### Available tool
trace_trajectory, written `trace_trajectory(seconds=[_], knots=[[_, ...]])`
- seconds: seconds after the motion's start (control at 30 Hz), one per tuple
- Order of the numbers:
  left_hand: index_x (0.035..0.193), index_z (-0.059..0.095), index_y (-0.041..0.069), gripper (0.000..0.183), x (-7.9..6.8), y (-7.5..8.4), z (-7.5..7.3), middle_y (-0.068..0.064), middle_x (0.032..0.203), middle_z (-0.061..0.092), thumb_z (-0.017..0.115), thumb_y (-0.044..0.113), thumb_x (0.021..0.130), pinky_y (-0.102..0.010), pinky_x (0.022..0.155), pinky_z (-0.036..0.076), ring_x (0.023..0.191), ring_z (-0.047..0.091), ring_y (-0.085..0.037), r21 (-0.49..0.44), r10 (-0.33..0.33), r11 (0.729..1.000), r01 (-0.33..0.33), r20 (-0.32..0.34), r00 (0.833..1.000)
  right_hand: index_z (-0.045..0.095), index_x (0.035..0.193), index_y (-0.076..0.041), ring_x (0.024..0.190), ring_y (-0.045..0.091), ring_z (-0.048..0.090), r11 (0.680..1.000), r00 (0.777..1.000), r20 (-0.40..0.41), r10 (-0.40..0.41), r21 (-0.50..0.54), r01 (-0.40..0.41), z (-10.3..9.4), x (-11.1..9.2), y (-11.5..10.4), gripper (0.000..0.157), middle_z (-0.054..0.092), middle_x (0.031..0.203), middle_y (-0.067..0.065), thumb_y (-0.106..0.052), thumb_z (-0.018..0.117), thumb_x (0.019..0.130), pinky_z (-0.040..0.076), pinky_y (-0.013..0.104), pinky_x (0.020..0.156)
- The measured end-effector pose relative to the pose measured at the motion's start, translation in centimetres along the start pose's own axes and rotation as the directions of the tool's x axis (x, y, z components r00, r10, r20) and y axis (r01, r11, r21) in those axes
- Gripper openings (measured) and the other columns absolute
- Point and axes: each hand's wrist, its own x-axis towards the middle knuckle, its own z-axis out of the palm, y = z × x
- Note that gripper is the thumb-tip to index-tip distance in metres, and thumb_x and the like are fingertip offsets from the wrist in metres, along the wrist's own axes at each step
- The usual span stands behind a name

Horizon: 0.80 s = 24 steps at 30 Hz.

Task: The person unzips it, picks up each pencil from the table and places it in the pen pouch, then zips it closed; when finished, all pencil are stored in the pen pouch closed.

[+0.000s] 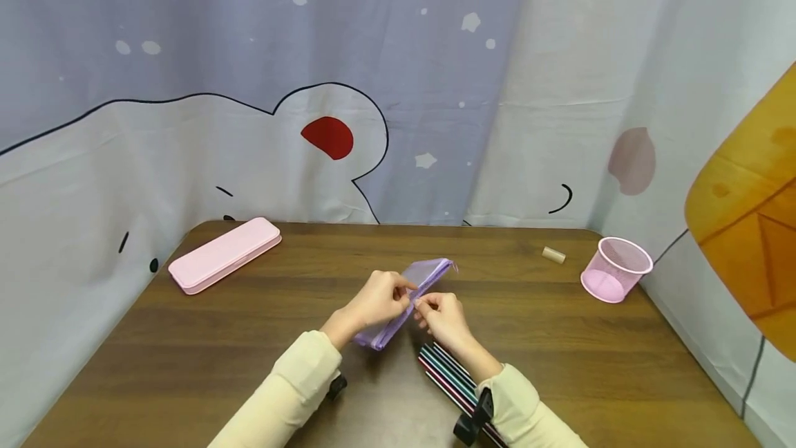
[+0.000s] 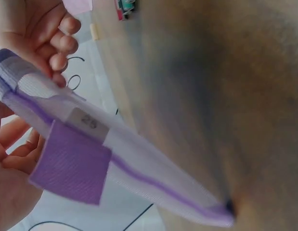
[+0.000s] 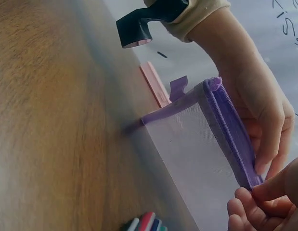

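A translucent mesh zip pouch (image 1: 429, 270) with purple edging stands tilted near the middle of the table. My left hand (image 1: 381, 297) grips it by its upper zip edge. Against that same edge, the thumb and forefinger of my right hand (image 1: 446, 320) pinch the zip (image 3: 253, 186). The right wrist view shows the zip side mostly closed, though the pinched spot is partly covered by fingertips. A purple fabric tab (image 2: 74, 163) sticks out from the pouch's side. Below my right hand lies a bundle of dark, teal and red pencils (image 1: 449, 377), partly hidden by the forearm.
At the far left of the wooden table (image 1: 298, 268) lies a pink pencil case (image 1: 225, 254). A pink mesh pen cup (image 1: 624, 254) stands near the right edge, beside a small beige cylinder (image 1: 553, 254). A patterned curtain (image 1: 423, 88) hangs behind the table.
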Motion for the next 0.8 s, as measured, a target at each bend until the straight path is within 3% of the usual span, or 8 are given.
trace_trajectory(seconds=[0.2,0.47,0.67,0.8], knots=[[0.098,0.067,0.003,0.033,0.9,-0.5,-1.2,0.000,0.063,0.054,0.053,-0.002,0.069,-0.012,0.047,0.036,0.054,0.043,-0.004,0.044,0.016,0.999,-0.015,-0.022,1.000,0.066,0.078,0.003,0.046,0.008,0.051,0.998,0.999,-0.010,0.054,-0.025,-0.054,-0.8,0.2,0.6,0.016,0.062,0.060,0.007,-0.008,0.056,0.081,0.042,0.020,0.040],[0.095,0.068,0.003,0.030,1.4,-1.3,-2.1,-0.002,0.067,0.052,0.050,-0.004,0.072,-0.015,0.050,0.036,0.059,0.043,-0.008,0.016,-0.030,0.999,0.033,-0.153,0.988,0.067,0.077,0.003,0.042,0.007,0.048,0.986,0.988,0.033,0.154,-0.072,-0.151,-1.8,0.3,1.8,0.016,0.061,0.056,0.003,-0.010,0.057,0.079,0.036,0.016,0.036],[0.086,0.071,0.004,0.024,1.3,-1.5,-1.7,-0.005,0.070,0.059,0.054,-0.005,0.072,-0.014,0.051,0.041,0.059,0.050,-0.008,0.001,-0.033,0.999,0.034,-0.210,0.977,0.067,0.077,0.002,0.041,0.006,0.048,0.982,0.986,0.057,0.160,-0.108,-0.153,-1.9,0.8,2.5,0.017,0.061,0.056,0.003,-0.010,0.057,0.080,0.035,0.016,0.035],[0.084,0.070,0.002,0.021,1.4,-1.4,-1.3,-0.008,0.070,0.061,0.055,-0.006,0.072,-0.016,0.053,0.043,0.059,0.052,-0.010,0.008,-0.005,1.000,0.007,-0.212,0.977,0.068,0.078,0.001,0.045,0.008,0.051,0.986,0.991,0.088,0.105,-0.135,-0.093,-2.7,0.8,2.7,0.017,0.064,0.059,0.006,-0.013,0.058,0.080,0.039,0.018,0.038]])
